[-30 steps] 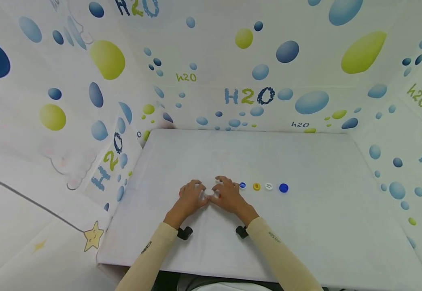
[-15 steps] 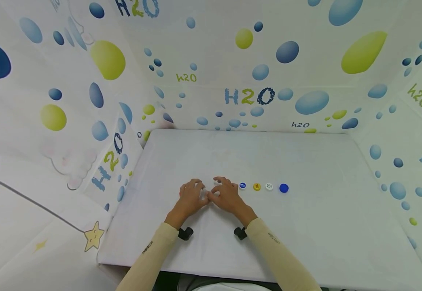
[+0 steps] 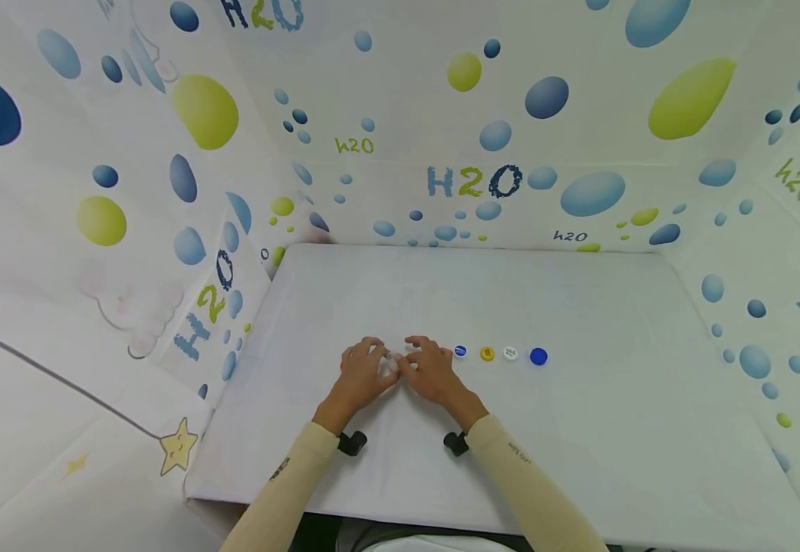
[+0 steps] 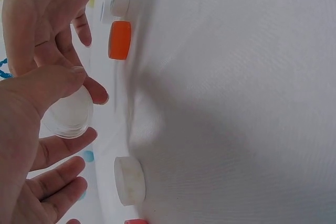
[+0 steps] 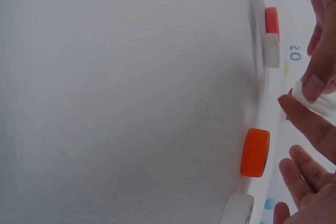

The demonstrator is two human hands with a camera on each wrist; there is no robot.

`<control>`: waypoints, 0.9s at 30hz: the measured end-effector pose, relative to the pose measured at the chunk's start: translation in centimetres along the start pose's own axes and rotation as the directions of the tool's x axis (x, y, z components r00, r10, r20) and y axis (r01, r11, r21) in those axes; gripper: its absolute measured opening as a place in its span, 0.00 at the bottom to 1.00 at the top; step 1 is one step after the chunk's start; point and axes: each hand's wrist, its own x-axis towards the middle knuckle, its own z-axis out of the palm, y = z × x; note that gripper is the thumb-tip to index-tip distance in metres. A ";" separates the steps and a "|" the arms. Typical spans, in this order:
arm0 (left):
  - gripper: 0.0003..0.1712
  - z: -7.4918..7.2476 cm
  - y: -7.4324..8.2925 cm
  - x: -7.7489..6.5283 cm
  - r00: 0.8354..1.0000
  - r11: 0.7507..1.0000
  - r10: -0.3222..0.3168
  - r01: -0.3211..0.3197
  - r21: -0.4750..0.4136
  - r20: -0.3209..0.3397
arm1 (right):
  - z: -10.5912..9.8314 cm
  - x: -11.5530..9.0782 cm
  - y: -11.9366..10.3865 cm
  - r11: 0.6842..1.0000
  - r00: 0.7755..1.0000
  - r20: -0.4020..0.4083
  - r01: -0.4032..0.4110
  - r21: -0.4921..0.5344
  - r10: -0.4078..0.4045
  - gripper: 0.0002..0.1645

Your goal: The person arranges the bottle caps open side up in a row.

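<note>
My left hand (image 3: 361, 374) pinches a clear round plastic disc (image 4: 71, 111), its thumb lying across the face in the left wrist view. The disc is held above the table and seems to have a layered rim. My right hand (image 3: 430, 372) meets it from the other side with a fingertip at its edge; part of that hand's hold is hidden. Under the hands stand an orange bottle cap (image 5: 255, 152) and a white bottle cap (image 4: 129, 181). A red cap (image 5: 272, 23) shows beside the white one in the right wrist view.
To the right of my right hand, a row runs along the white table (image 3: 579, 429): a blue-and-white cap (image 3: 460, 352), a yellow cap (image 3: 486, 353), a white cap (image 3: 510, 353) and a blue cap (image 3: 538, 356). Patterned sheets (image 3: 400, 115) surround the table's back and sides.
The disc between my hands has tilted and shifted slightly left. My right fingertips have moved a little over it, while both arms stay nearly in place. The row of caps has not moved.
</note>
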 end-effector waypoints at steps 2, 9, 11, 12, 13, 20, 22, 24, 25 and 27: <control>0.25 -0.1 0.0 0.0 1.000 1.000 0.003 -0.003 -0.004 -0.005 | 0.0 0.0 0.1 1.000 1.000 -0.008 0.001 -0.011 -0.001 0.28; 0.25 -0.3 0.1 0.2 1.000 1.000 0.015 -0.015 0.006 0.003 | -0.2 0.1 0.7 0.997 0.997 -0.033 0.065 -0.047 -0.066 0.22; 0.25 -0.3 0.1 0.2 1.000 1.000 0.018 -0.018 0.008 0.011 | -0.4 0.0 0.8 0.994 0.996 -0.017 0.091 -0.061 -0.092 0.23; 0.25 -0.3 0.1 0.2 1.000 1.000 0.018 -0.018 0.008 0.017 | -0.6 -0.1 0.9 0.992 0.994 -0.006 0.105 -0.069 -0.106 0.24; 0.25 -0.4 0.1 0.2 1.000 1.000 0.018 -0.018 0.005 0.024 | -0.7 -0.1 1.0 0.990 0.993 0.009 0.117 -0.082 -0.117 0.25; 0.23 -0.3 0.0 0.1 0.998 0.999 0.030 -0.031 0.020 0.054 | -1.5 -0.4 1.4 0.973 0.981 0.116 0.171 -0.157 -0.154 0.26; 0.24 -0.3 0.0 0.1 0.997 0.999 0.029 -0.030 0.021 0.068 | -1.7 -0.4 1.5 0.970 0.978 0.129 0.185 -0.160 -0.165 0.26; 0.24 -0.3 0.0 0.1 0.997 0.999 0.026 -0.028 0.019 0.079 | -1.7 -0.4 1.6 0.967 0.975 0.134 0.197 -0.162 -0.177 0.26; 0.24 -0.3 0.0 0.1 0.996 0.999 0.026 -0.028 0.020 0.082 | -1.7 -0.4 1.7 0.966 0.974 0.136 0.203 -0.161 -0.182 0.26; 0.24 -0.3 0.1 0.1 0.996 0.999 0.025 -0.026 0.021 0.084 | -1.7 -0.4 1.9 0.963 0.972 0.140 0.209 -0.169 -0.186 0.27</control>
